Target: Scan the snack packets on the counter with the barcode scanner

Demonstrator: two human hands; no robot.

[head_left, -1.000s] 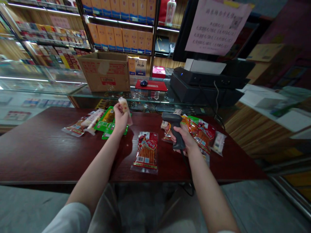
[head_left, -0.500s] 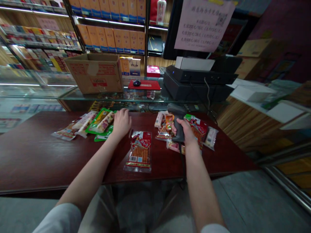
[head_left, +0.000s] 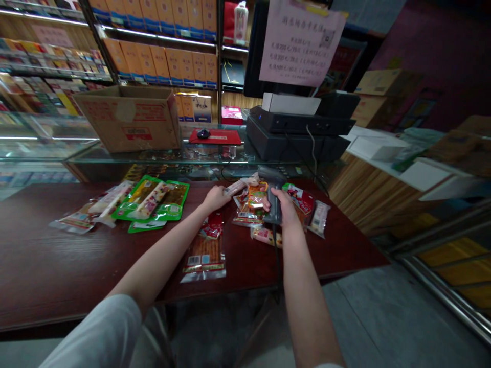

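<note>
"What is my left hand (head_left: 216,199) doing?"

"Its fingers are closed on the left end of a wrapped bar (head_left: 236,187), at the edge of the right-hand snack pile (head_left: 249,215)."

"And my right hand (head_left: 286,205)?"

"I see it wrapped round the scanner (head_left: 273,203), beside those snacks."

"Nearer us?"

"A red packet (head_left: 203,251) on the worktop (head_left: 245,263), partly hidden by my left forearm (head_left: 169,250). Green pouches (head_left: 177,198) lie farther left."

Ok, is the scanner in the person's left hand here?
No, the right hand grips the scanner, and the left hand is apart from it.
</note>
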